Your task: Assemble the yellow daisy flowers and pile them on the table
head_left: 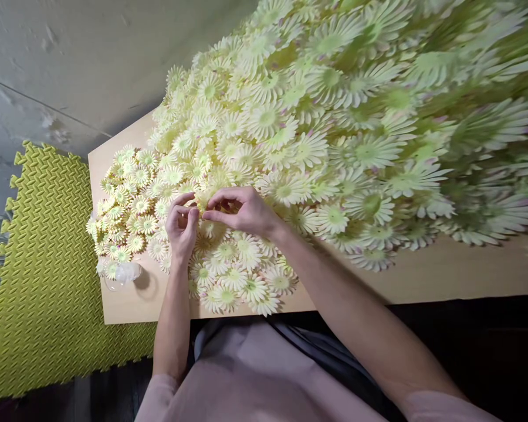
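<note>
Over the near left part of a big heap of pale yellow-green artificial flowers (264,120), my two hands meet fingertip to fingertip. My left hand (182,225) is closed in a pinch, thumb against the fingers. From the other side, my right hand (244,211) pinches too, its thumb and index finger almost touching the left fingertips. A small pale yellow piece of an artificial flower shows between them, mostly hidden by the fingers. Just below the hands lies a looser group of flat daisy-like blooms (233,275).
Smaller, denser flowers (132,205) cover the left end of the wooden table (334,287). A clear plastic cup (125,274) stands near its front left corner. Yellow interlocking foam mats (48,264) lie beyond the left edge, and a grey wall (114,53) rises behind.
</note>
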`<state>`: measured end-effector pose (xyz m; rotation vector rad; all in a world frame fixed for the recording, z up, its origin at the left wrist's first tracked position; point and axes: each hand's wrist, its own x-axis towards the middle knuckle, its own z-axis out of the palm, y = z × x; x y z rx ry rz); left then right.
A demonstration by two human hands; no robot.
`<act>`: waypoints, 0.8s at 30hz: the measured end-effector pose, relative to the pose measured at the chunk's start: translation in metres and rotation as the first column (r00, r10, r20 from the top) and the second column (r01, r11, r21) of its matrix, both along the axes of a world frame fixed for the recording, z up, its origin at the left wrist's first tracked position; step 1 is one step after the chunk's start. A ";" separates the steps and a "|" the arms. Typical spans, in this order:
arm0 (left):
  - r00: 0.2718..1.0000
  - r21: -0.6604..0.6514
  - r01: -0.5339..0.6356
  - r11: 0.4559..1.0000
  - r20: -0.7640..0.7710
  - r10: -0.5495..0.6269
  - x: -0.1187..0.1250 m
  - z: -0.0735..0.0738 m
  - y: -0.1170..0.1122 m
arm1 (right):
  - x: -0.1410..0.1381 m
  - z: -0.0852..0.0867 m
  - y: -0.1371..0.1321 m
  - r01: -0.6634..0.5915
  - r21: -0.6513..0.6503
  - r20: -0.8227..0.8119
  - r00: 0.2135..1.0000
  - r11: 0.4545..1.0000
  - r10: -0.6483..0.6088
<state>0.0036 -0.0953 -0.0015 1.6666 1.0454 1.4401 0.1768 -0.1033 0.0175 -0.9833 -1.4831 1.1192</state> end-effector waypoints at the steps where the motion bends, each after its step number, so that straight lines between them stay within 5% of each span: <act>1: 1.000 0.002 0.001 1.000 0.005 -0.002 0.000 0.000 0.000 | 0.000 0.000 0.000 -0.007 -0.019 -0.007 1.000 1.000 0.007; 11: 0.998 -0.022 -0.059 0.998 0.018 0.059 0.000 0.002 -0.001 | 0.002 -0.003 0.001 0.020 -0.053 0.038 0.999 0.998 -0.018; 24: 0.995 -0.153 -0.029 0.988 0.089 0.043 -0.003 -0.004 0.001 | 0.006 -0.007 0.001 -0.073 -0.104 -0.099 0.993 0.992 0.063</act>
